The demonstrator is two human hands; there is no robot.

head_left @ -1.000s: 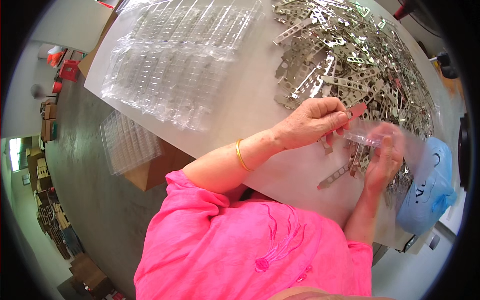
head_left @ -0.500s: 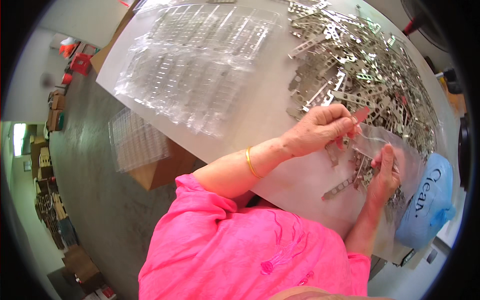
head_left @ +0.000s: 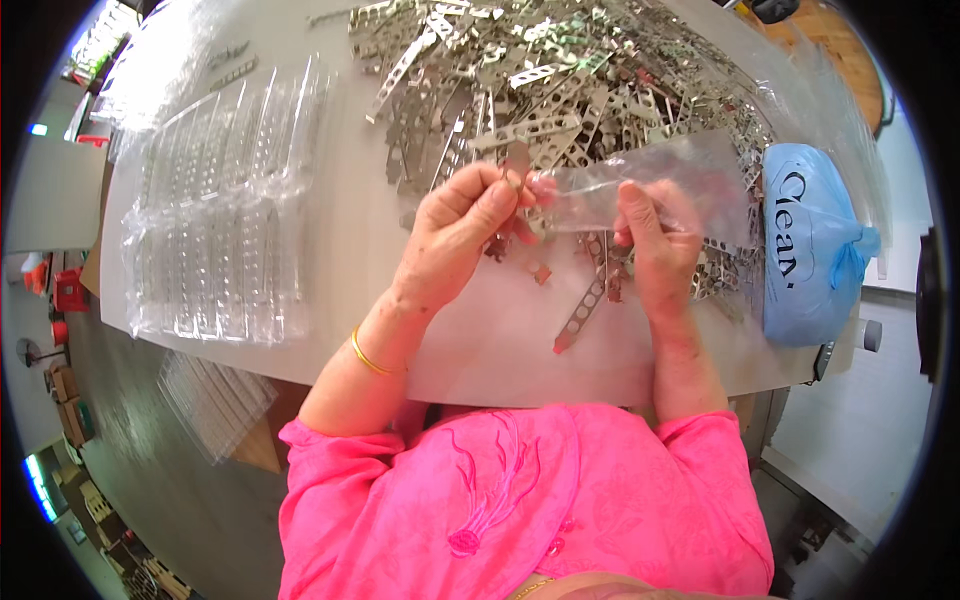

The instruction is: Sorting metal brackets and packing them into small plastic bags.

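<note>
Between the thumb and fingers of my left hand (head_left: 455, 230), a small flat metal piece (head_left: 517, 158) is pinched, its end sticking up past the fingertips. My right hand (head_left: 660, 240) grips the lower side of a clear plastic bag (head_left: 700, 170), thumb on top. The bag's left end reaches my left fingertips; whether they hold it too I cannot tell. Just beyond both hands spreads a large heap of perforated metal strips (head_left: 540, 128). One strip with round holes (head_left: 580, 315) lies nearer me, between my forearms.
Clear plastic trays (head_left: 215, 265) with many compartments lie on the left of the white table (head_left: 500, 350). A knotted blue bag (head_left: 815, 250) stands at the right edge. Below the table's left front are another clear tray (head_left: 215, 395) and a cardboard box (head_left: 255, 445).
The view has turned, so the table's front edge now runs nearly level. Both hands keep their grips, and more of the clear bag shows, spread toward the upper right.
</note>
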